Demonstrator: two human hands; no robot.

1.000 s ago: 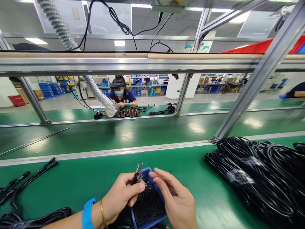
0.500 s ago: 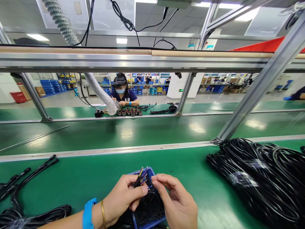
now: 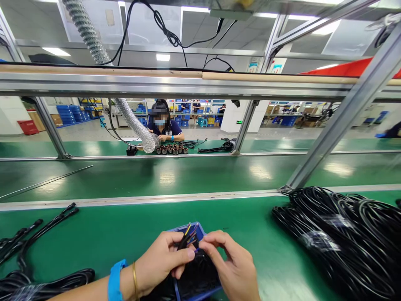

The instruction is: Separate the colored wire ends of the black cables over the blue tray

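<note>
My left hand (image 3: 171, 256) is closed around a black cable (image 3: 183, 241), with thin coloured wires (image 3: 188, 229), yellow and reddish among them, fanning out of its end above the thumb. Close beside those wires, my right hand (image 3: 230, 259) is pinched, thumb against forefinger. What sits between its fingertips is too small to make out. Both hands are over a blue plastic bin (image 3: 200, 229) that contains many small black pieces (image 3: 200, 271); the hands hide part of it.
Bundled black cables (image 3: 338, 238) lie to the right, and more coiled cables (image 3: 62, 278) at left. A metal frame post (image 3: 338, 108) rises at right. Across the benches a person (image 3: 161, 123) sits behind small copper-coloured parts (image 3: 172, 149) and a flexible silver duct (image 3: 134, 123).
The view has shifted slightly, so the scene sits a little lower. My hands keep nearly the same pose, the right fingertips still close to the coloured wires.
</note>
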